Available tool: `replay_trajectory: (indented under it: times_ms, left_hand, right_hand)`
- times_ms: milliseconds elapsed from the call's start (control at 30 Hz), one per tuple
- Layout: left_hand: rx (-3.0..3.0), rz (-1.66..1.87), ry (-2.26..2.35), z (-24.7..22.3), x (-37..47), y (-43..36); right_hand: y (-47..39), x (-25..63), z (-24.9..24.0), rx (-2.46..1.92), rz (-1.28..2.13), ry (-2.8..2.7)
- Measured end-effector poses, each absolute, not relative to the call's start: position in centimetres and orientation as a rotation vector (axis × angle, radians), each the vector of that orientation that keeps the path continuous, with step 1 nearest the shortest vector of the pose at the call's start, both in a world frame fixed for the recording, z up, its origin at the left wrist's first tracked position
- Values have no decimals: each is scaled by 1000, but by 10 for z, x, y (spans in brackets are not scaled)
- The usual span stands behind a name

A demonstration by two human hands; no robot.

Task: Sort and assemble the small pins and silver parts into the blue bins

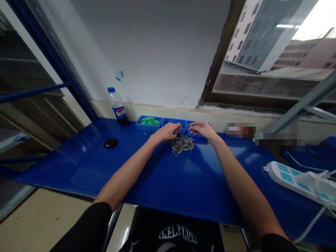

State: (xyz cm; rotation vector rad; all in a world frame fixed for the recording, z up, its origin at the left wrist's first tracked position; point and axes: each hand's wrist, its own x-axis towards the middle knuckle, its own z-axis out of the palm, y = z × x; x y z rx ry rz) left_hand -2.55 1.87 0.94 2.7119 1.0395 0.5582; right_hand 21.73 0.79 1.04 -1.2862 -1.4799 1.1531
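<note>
A loose pile of small grey cylinders and thin metal pins [183,144] is set on the glossy blue table [168,178], on the wearer's side of the fingers, its pieces pointed every way. It is overlapped by the left hand [170,131], curled before the middle blue plastic tray [170,120]; the right hand [203,130] is placed farther off, loosely bent. Finger opening and any grip cannot be told.

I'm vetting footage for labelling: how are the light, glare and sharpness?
Head view: sky blown out at upper right; pale glare on the glossy blue table, with darker shadow beside the right forearm; pixelated patches to the right of the right hand; pile of small parts too fine to separate clearly.
</note>
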Motion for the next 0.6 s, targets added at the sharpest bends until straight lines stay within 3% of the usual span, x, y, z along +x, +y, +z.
replay_trajectory:
  times_ms: [267, 600]
  left_hand:
    - [2509, 880, 773, 19, -25, 19]
    - [2513, 806, 794, 20, -26, 18]
  right_hand:
    - [0, 212, 11, -1148, 1380, -1603]
    - [1, 203, 8, -1093, 1393, -1506]
